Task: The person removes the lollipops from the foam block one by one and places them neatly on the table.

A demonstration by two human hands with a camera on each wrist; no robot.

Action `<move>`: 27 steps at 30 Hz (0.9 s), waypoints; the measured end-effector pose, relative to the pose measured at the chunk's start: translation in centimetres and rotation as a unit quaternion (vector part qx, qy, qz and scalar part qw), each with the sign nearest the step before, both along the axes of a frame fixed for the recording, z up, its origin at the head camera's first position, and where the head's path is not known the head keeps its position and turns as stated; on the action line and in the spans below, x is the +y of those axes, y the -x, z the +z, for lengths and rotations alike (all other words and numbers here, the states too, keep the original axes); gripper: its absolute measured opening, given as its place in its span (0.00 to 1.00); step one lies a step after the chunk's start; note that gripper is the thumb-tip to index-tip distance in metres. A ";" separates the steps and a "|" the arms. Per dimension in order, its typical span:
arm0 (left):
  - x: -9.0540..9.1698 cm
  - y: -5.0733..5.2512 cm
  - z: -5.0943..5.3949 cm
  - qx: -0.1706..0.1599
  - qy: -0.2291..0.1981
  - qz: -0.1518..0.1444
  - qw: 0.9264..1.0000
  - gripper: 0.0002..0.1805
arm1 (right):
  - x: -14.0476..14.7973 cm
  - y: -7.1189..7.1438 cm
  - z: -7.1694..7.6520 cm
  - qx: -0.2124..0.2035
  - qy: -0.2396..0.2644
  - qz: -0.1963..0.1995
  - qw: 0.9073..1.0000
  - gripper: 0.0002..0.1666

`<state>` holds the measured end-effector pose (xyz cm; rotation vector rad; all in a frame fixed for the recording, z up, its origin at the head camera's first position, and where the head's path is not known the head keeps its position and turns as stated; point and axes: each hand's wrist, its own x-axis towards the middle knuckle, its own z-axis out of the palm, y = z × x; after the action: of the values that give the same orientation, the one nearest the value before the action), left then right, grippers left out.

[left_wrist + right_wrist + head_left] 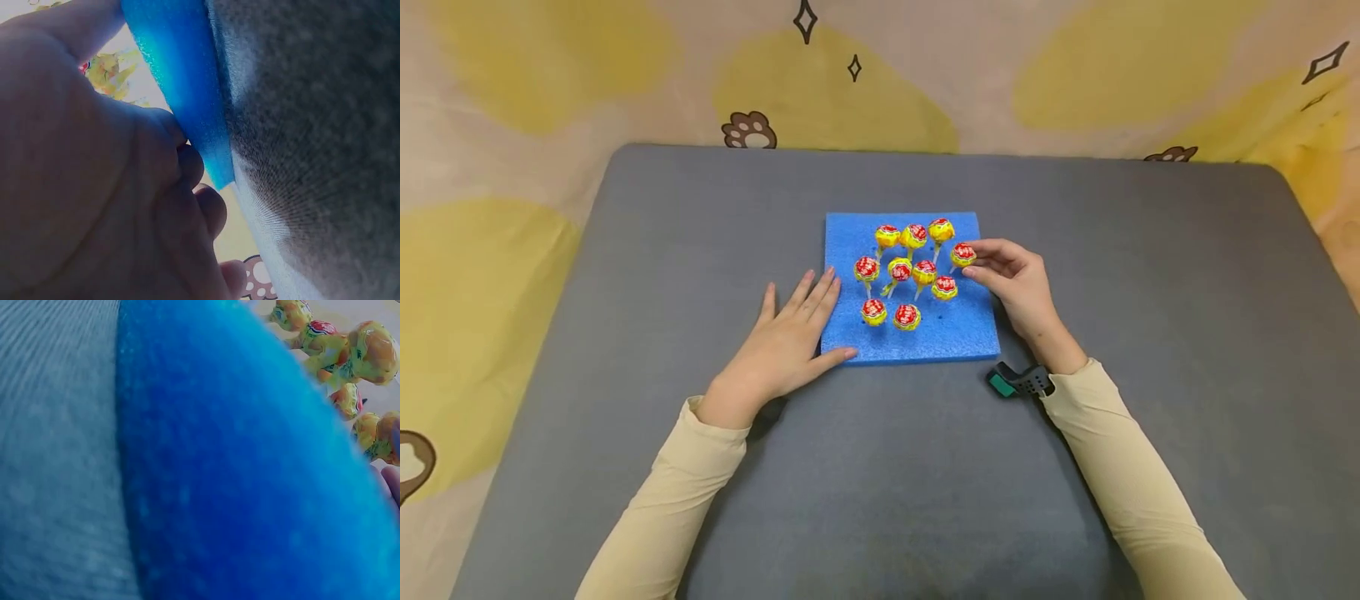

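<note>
Over the right side of the blue foam board (966,333), one yellow-and-red lollipop (963,253) sits at the fingertips of your right hand (1021,279). Your thumb and fingers pinch it from the right; whether its stick's lower end is in the foam, you cannot tell. Just beside it, nine other lollipops (900,271) stand on the board: three at the back, four across the middle, two at the front, some leaning. A small dark hole (941,317) shows to the right of the front pair. At the board's left edge, your left hand (782,346) lies with fingers straight and thumb spread apart, touching the foam. A black strap (1033,381) hangs at your right wrist. Beneath everything is the grey table (880,467); beyond it hangs a patterned cloth (985,75).
</note>
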<state>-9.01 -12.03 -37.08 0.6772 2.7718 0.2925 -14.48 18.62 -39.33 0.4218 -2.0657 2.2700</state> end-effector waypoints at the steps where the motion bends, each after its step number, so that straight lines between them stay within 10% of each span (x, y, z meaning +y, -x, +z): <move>1: -0.1 0.0 0.0 -0.001 0.000 0.000 1.000 0.51 | -0.1 0.0 0.0 0.004 -0.001 0.000 1.000 0.18; 18: -0.2 -0.2 0.3 -0.014 -0.008 0.003 1.000 0.50 | -1.3 -0.1 -0.1 0.035 -0.097 -0.054 0.993 0.09; 27: 0.0 -0.1 0.2 -0.015 -0.013 -0.003 1.000 0.50 | -1.2 0.0 -0.3 -0.003 -0.012 -0.094 0.995 0.12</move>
<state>-8.93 -12.06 -36.85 0.6825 2.7404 0.3346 -14.47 17.44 -39.65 0.2109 -2.0412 2.1439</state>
